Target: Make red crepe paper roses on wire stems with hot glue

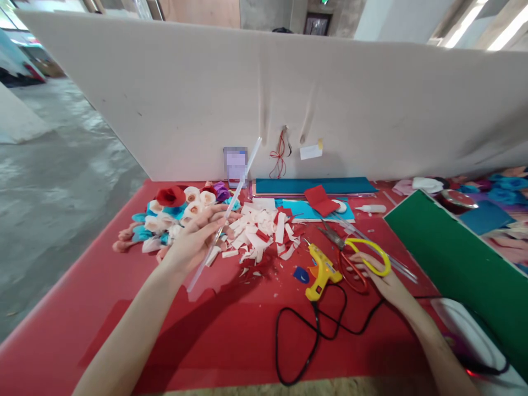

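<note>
- It's a craft workshop, and the red desk (pixel 231 335) says so straight away!
- Look at the tools: yellow glue gun (pixel 320 272) with its cable trailing, scissors (pixel 340 242) right beside it.
- Handmade-looking flowers (pixel 192 212) bunched on the left, cut scraps (pixel 258 231) heaped mid-desk, coloured sheets (pixel 313 186) stacked behind!
- And around it all, bare grey floor (pixel 86 137) and a plain white partition (pixel 198 93): a rough, unfinished-looking interior.
</note>
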`<act>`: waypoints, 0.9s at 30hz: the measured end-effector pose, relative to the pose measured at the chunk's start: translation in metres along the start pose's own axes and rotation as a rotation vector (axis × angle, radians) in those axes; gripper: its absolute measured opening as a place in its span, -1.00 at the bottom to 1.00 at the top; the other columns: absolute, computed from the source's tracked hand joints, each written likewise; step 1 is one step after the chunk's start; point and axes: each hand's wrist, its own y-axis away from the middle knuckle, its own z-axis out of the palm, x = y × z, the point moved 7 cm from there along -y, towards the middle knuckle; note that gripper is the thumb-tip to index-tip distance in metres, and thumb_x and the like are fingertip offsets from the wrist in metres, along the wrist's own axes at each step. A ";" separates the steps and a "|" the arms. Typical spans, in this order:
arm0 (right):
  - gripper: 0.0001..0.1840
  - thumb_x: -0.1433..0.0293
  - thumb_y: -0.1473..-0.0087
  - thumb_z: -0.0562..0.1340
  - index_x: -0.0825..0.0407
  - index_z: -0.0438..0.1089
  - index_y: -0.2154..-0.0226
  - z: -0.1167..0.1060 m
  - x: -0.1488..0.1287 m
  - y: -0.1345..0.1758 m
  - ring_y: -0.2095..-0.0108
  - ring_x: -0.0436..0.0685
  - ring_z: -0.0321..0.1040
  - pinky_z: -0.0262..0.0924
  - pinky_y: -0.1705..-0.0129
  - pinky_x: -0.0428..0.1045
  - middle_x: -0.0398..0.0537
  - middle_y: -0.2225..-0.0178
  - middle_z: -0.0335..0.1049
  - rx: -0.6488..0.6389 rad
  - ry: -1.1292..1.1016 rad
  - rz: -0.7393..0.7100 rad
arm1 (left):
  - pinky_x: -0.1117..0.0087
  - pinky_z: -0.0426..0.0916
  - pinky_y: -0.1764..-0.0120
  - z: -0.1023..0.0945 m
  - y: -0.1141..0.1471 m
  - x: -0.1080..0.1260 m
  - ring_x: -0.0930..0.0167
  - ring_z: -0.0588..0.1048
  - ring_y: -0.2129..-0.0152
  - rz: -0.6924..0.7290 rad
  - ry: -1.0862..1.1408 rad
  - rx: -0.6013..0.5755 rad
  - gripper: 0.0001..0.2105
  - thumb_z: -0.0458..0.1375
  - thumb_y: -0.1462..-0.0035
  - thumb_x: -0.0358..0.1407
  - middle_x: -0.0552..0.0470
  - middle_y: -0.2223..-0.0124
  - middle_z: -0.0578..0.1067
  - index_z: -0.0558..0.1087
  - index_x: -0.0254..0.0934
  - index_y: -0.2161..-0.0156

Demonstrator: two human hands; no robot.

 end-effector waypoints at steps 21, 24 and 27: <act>-0.37 0.19 0.05 0.20 -0.04 0.03 -0.07 0.013 -0.035 -0.004 0.26 0.17 0.37 0.34 0.43 -0.02 0.06 0.18 0.33 -0.206 -0.321 0.245 | 0.59 0.36 0.71 0.002 -0.001 -0.002 0.53 0.43 0.63 -0.012 0.021 -0.020 -0.74 0.14 0.05 -0.48 0.01 0.27 0.51 0.39 -0.25 0.19; -0.26 0.18 0.09 0.23 -0.01 -0.06 -0.10 0.008 -0.042 -0.002 0.33 0.16 0.38 0.34 0.40 0.03 0.08 0.19 0.33 -0.184 -0.296 0.219 | 0.59 0.37 0.71 0.001 0.000 -0.003 0.53 0.44 0.62 -0.003 0.044 0.005 -0.77 0.15 0.05 -0.47 -0.01 0.24 0.51 0.40 -0.27 0.21; -0.26 0.18 0.14 0.26 -0.01 0.01 -0.07 0.003 -0.050 0.001 0.24 0.21 0.36 0.33 0.26 0.07 0.12 0.16 0.31 -0.145 -0.256 0.175 | 0.60 0.40 0.66 -0.003 -0.002 -0.003 0.56 0.44 0.60 0.028 0.088 0.062 -0.77 0.15 0.03 -0.44 -0.01 0.16 0.49 0.40 -0.24 0.20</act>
